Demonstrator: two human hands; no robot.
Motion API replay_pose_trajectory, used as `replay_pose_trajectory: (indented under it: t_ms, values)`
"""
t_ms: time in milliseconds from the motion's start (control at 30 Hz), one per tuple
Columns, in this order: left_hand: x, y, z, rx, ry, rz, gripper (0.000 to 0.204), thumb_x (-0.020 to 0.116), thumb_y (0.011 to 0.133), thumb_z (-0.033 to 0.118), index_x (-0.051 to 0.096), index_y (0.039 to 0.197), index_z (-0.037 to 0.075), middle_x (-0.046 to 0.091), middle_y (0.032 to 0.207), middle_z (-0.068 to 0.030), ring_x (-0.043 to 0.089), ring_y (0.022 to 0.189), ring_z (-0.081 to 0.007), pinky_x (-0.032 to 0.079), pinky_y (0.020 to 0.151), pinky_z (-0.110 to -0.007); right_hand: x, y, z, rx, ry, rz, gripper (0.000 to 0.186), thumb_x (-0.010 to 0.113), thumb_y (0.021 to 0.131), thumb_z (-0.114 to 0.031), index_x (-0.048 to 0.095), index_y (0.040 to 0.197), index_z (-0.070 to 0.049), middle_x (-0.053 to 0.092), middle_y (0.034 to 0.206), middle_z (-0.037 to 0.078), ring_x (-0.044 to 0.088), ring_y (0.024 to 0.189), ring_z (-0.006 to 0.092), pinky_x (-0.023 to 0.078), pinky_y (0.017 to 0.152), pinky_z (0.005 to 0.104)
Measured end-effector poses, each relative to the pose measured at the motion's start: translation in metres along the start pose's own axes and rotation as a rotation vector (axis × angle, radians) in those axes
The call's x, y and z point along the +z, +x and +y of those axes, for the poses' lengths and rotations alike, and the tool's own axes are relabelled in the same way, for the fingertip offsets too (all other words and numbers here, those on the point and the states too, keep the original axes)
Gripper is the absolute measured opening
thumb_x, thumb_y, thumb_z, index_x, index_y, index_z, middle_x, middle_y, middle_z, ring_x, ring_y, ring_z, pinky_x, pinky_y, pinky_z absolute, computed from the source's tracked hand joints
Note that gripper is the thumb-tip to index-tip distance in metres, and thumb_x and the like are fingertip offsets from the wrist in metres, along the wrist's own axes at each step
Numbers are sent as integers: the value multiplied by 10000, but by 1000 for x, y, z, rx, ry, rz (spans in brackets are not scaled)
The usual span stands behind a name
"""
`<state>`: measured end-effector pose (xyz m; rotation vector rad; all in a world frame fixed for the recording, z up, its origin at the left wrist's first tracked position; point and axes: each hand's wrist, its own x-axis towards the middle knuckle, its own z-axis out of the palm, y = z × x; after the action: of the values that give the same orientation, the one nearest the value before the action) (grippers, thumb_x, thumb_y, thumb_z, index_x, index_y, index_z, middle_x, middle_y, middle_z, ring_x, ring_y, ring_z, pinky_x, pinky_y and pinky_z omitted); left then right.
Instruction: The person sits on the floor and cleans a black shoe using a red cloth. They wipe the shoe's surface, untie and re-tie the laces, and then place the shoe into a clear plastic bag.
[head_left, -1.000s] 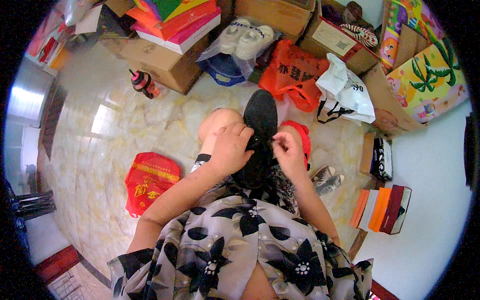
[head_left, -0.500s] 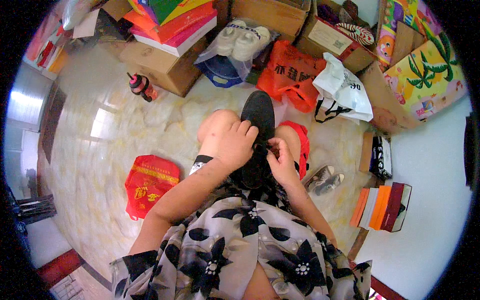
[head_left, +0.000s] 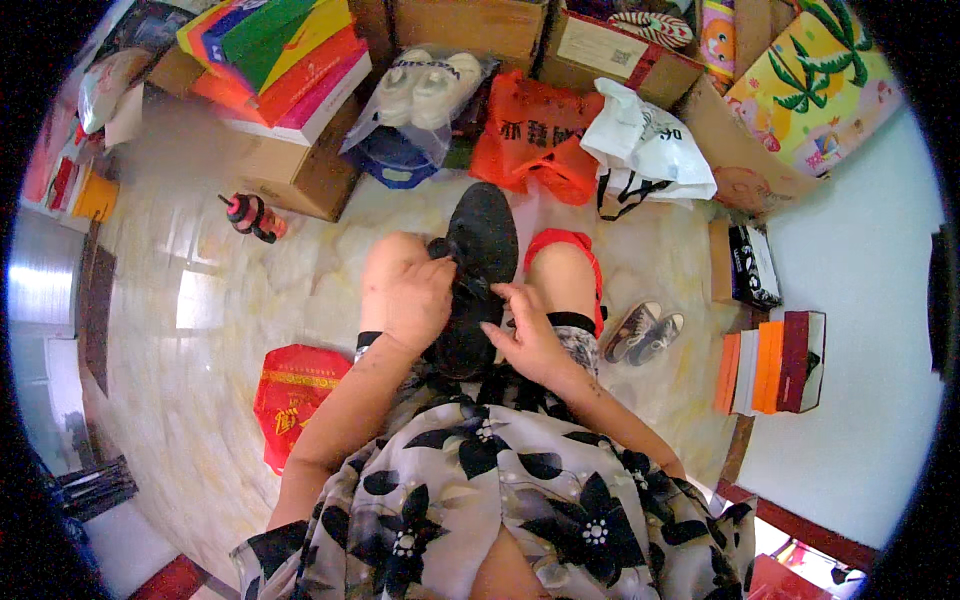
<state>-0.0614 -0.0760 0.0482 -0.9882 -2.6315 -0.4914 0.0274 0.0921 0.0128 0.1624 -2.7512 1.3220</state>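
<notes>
A black shoe point(head_left: 485, 230) lies lengthwise between my knees, its rounded end pointing away from me. My left hand point(head_left: 418, 305) grips it along the left side, fingers curled at its middle. A small black piece stands out beside those fingertips; what it is, I cannot make out. On the other side, my right hand point(head_left: 530, 335) touches the shoe's right edge with thumb and forefinger spread apart. Dark, crumpled material shows on the shoe between the two hands, with its details blurred.
Left of my legs lies a red bag point(head_left: 295, 395); a dark bottle point(head_left: 253, 217) stands farther off. Sneakers point(head_left: 645, 335) sit to the right. Ahead are cardboard boxes point(head_left: 300, 175), bagged white shoes point(head_left: 415, 100), an orange-red bag point(head_left: 540, 135) and a white bag point(head_left: 645, 150).
The whole view has shifted somewhat. My right thumb and forefinger, pinched together before, are now apart. My left hand has gone from lying over the shoe to its left side.
</notes>
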Motion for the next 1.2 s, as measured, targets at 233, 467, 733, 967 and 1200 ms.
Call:
replay_pose_trajectory:
  t_ms: [233, 467, 733, 967, 1200]
  values:
    - [-21, 10, -9, -152, -42, -62, 225, 582, 649, 34, 584, 874, 28, 603, 941, -123, 573, 873, -288, 464, 757, -375, 21, -1, -7, 54, 193, -35, 764, 660, 769, -256, 195, 1331, -33, 292, 1270, 179, 398, 1108, 286, 384, 905, 386]
    - [-12, 11, 1, -83, -202, 49, 220, 593, 651, 26, 590, 870, 37, 599, 890, -108, 568, 854, -288, 480, 716, -369, 12, 21, -5, 331, 520, -117, 928, 639, 742, -65, -34, 1380, -82, 199, 1361, 170, 355, 1181, 320, 417, 890, 406]
    - [-121, 49, 23, -49, -966, -46, 239, 608, 770, 92, 593, 1001, 33, 621, 858, -91, 577, 685, -189, 452, 594, -279, 26, 10, 55, 783, 1073, 170, 511, 432, 678, 103, 484, 1164, -49, 562, 1070, 102, 574, 948, 247, 471, 810, 357]
    - [-210, 34, 39, 399, -1805, -124, 236, 601, 771, 85, 580, 1000, 34, 615, 840, -89, 571, 671, -180, 448, 581, -269, 59, -27, 162, 1075, 1121, 444, 431, 425, 786, 15, 424, 1207, -78, 575, 1042, 106, 596, 851, 295, 515, 662, 417]
    - [-208, 33, 63, 648, -2005, -366, 233, 594, 773, 78, 568, 999, 34, 609, 822, -87, 566, 656, -171, 443, 569, -259, 88, -38, 207, 639, 345, 288, 647, 411, 669, 120, 324, 1294, -26, 478, 1210, 145, 473, 1109, 288, 380, 925, 352]
